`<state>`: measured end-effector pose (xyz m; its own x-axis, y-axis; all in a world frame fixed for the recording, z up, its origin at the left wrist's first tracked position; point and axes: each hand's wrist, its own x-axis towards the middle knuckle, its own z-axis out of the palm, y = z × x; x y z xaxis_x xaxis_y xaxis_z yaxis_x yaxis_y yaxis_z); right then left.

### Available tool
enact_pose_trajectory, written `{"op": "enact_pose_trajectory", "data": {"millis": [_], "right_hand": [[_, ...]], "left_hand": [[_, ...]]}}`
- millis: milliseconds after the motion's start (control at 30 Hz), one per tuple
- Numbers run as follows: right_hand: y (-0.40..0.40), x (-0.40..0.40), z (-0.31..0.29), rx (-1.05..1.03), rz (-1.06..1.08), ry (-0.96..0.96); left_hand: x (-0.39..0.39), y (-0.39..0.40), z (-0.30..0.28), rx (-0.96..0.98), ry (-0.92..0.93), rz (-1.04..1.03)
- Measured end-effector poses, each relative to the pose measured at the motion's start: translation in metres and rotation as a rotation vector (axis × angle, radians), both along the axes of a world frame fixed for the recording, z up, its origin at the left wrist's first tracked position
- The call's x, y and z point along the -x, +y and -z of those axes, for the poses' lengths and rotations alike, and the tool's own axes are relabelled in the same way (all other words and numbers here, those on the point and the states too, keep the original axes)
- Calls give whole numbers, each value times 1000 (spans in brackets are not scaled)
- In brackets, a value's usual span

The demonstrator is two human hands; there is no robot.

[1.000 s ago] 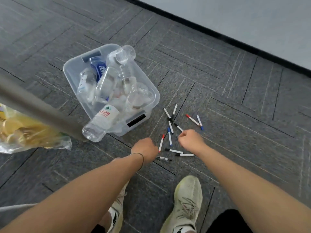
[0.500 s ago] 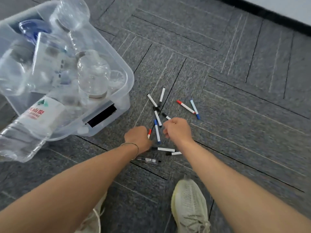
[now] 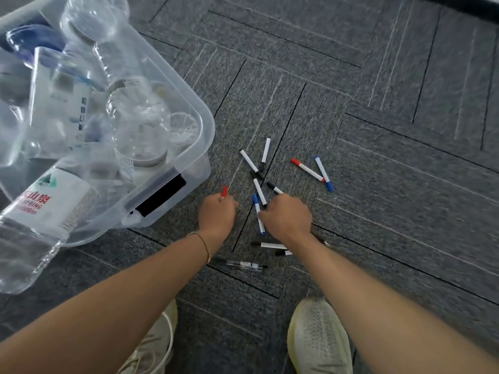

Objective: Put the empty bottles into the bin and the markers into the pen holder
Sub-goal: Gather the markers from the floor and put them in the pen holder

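Observation:
Several white markers lie scattered on the grey carpet. My left hand (image 3: 217, 213) grips a red-capped marker (image 3: 224, 191), whose red tip pokes out above my fist. My right hand (image 3: 287, 215) is curled over a black-capped marker (image 3: 274, 188) and touches a blue-capped marker (image 3: 258, 214). A red marker (image 3: 307, 170) and a blue marker (image 3: 323, 173) lie apart to the right. Two black-capped markers (image 3: 259, 164) cross further back. The clear plastic bin (image 3: 199, 136) at the left holds several empty bottles (image 3: 140, 122). No pen holder is in view.
A labelled bottle (image 3: 40, 217) sticks out over the bin's near rim. A black-capped marker (image 3: 268, 244) and a clear pen (image 3: 240, 264) lie under my forearms. My two pale shoes (image 3: 318, 338) stand at the bottom. Open carpet stretches to the right and back.
The camera came lower and closer to the floor. My left hand lifted the red-capped marker off the carpet, and my right hand closed over the black-capped one.

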<state>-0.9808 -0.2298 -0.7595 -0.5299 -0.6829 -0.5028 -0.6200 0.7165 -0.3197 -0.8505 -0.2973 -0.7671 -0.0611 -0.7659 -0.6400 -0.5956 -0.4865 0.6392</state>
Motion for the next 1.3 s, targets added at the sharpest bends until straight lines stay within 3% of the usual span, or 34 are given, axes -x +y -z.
{"op": "enact_pose_trajectory", "data": {"millis": [233, 367, 433, 500, 600, 733, 867, 933, 1033, 1133, 1300], "right_hand": [[-7, -23, 12, 18, -245, 171], [-15, -13, 2, 16, -308, 108], [-11, 4, -3, 90, -167, -100], [-4, 33, -9, 197, 112, -343], [1, 76, -20, 248, 375, -482], [-11, 99, -32, 277, 516, -581], [-26, 96, -32, 273, 472, -637], [-29, 93, -29, 251, 427, -608], [-29, 86, -19, 175, 224, -386], [-28, 79, -11, 68, -12, -192], [-28, 60, -3, -43, -277, 47]], "left_hand": [[14, -1, -2, 53, 9, 24], [20, -10, -2, 20, -8, 18], [25, -14, -2, 26, -45, 28], [30, -16, 0, 29, -65, 41], [38, -20, 2, 29, -87, 102], [48, -31, 4, 74, -242, 291], [56, -39, 3, 151, -392, 460], [57, -38, 1, 179, -429, 508], [54, -35, -1, 201, -369, 469], [53, -33, 0, 147, -162, 218], [62, -41, -7, 25, 20, -108]]}}
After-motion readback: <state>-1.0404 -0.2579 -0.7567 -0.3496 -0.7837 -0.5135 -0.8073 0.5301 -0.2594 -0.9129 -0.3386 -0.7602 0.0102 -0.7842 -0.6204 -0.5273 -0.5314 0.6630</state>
